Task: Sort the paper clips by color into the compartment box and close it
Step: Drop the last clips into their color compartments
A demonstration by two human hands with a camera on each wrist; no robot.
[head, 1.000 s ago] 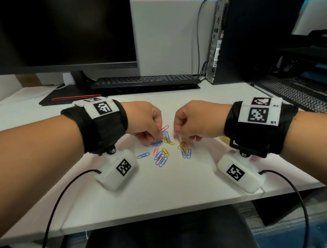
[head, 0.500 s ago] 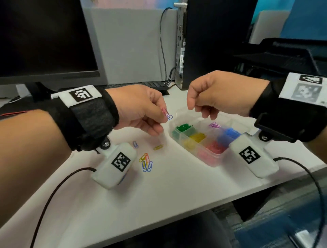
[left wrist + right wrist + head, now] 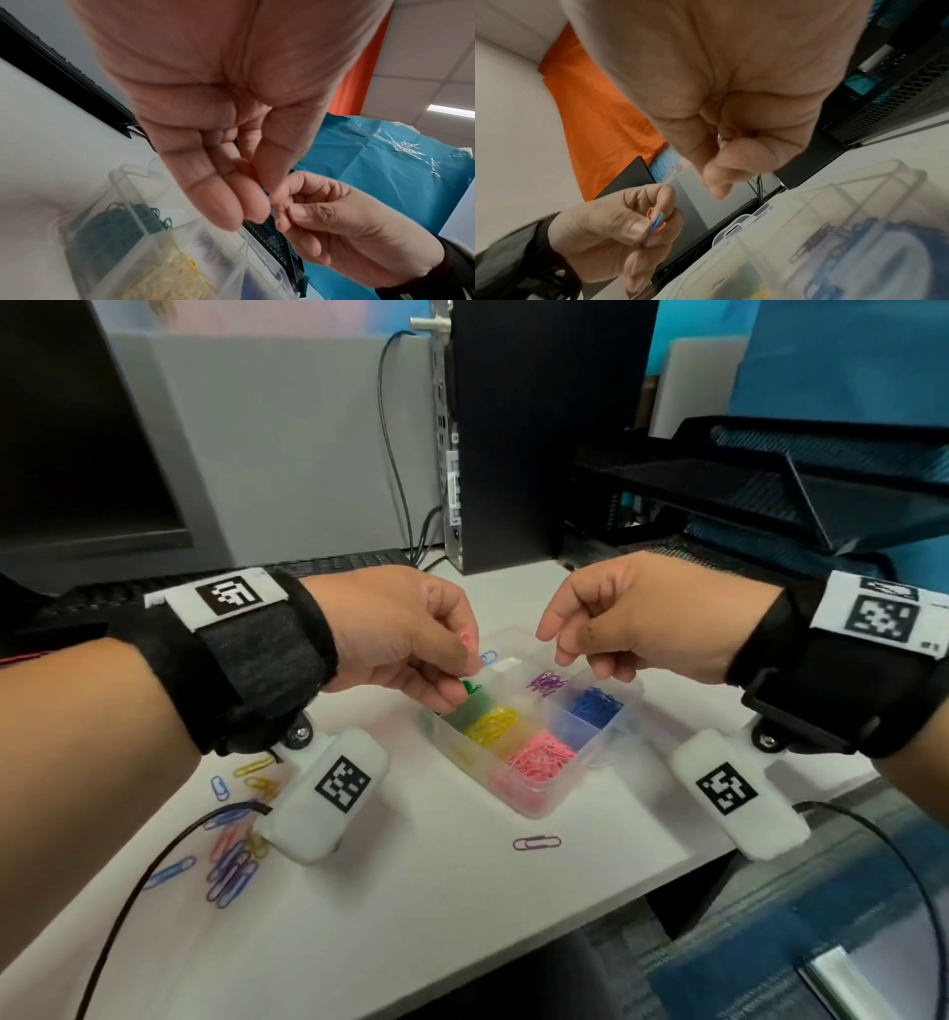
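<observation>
Hovering over the open compartment box (image 3: 608, 742) on the worktop (image 3: 411, 891), the left hand (image 3: 395, 644) is pinching a blue clip (image 3: 656, 224) and a pink clip (image 3: 650, 213), likely awaiting drops, while the right hand (image 3: 637, 618) is curling on nothing discernible.

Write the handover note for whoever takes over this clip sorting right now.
Left hand: pinching a blue clip and a pink clip above the compartment box.
Right hand: fingers curled above the box; whether it holds anything cannot be told.
Box: open on the desk, with green, yellow, pink, purple and blue clips already in separate compartments.
Left to do: drop the held clips by colour, sort the loose pile at the left and the stray purple clip in front of the box, then close the box.
</observation>
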